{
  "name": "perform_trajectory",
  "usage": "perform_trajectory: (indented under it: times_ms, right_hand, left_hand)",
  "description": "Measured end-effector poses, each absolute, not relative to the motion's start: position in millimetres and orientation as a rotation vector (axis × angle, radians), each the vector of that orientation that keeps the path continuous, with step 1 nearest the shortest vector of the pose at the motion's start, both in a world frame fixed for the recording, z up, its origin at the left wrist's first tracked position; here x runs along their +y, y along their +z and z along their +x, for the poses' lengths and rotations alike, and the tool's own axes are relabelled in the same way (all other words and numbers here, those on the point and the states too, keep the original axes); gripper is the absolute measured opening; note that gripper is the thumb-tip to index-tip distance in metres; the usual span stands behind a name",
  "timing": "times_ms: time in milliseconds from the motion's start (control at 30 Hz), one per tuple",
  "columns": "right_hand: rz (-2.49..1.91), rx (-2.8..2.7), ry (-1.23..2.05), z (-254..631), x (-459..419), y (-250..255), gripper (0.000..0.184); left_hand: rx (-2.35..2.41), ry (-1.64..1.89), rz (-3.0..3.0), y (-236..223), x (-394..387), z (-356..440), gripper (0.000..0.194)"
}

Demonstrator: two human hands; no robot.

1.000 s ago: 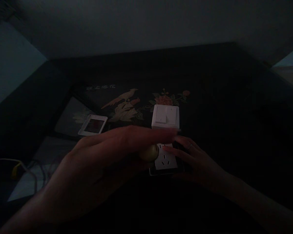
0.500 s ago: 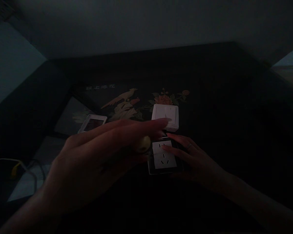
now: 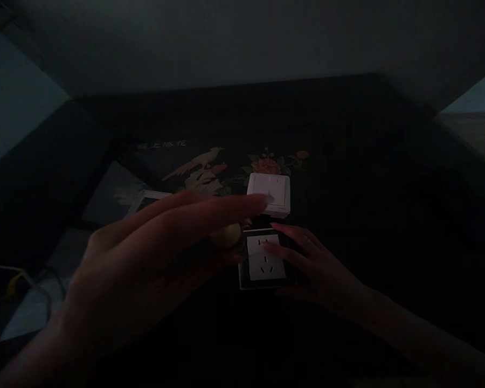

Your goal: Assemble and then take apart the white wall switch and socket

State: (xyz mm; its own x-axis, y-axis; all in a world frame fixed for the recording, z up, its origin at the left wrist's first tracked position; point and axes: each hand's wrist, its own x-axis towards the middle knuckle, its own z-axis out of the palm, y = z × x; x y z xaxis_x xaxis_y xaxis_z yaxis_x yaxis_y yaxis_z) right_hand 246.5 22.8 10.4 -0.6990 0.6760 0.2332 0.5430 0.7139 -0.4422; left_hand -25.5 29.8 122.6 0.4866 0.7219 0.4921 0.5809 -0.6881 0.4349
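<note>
My left hand [image 3: 145,253] is in the foreground, its fingers wrapped round a yellow rounded piece [image 3: 226,236] that may be a handle end. Most of that piece is hidden by the palm and fingers. Just right of it lies a power socket [image 3: 265,264], a white slotted insert in a dark frame with a pale edge. My right hand [image 3: 313,256] grips the socket from its right side, one fingertip on the white face near the upper slots. A white wall switch [image 3: 275,188] lies behind the socket, partly covered by my left index finger.
Beyond the left hand lies a white frame [image 3: 139,201], partly hidden. The dark tabletop [image 3: 327,161] bears a bird picture [image 3: 202,159] and flowers [image 3: 267,164]. A pale cable [image 3: 36,283] runs at the left. The whole scene is very dim.
The whole view has shifted slightly, so the things appear a little further left. My left hand and the yellow piece have drawn slightly left. My right hand stays on the socket.
</note>
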Motion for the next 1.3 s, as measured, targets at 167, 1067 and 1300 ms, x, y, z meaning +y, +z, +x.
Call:
perform_trajectory:
  times_ms: [167,1067,1300]
  right_hand:
    - [-0.964,-2.550,0.469,245.9,20.5,8.9,0.078]
    - [-0.941,-2.560,0.440,247.7,21.3,7.2,0.078]
    - [-0.959,-2.553,0.467,247.5,20.9,8.0,0.076]
  left_hand:
    - [1.188,1.128,2.727,122.6,34.0,-19.4,0.033]
    - [1.198,1.085,2.693,127.7,26.4,-19.9,0.016]
    - [1.000,0.837,2.531,143.0,28.9,-21.8,0.034]
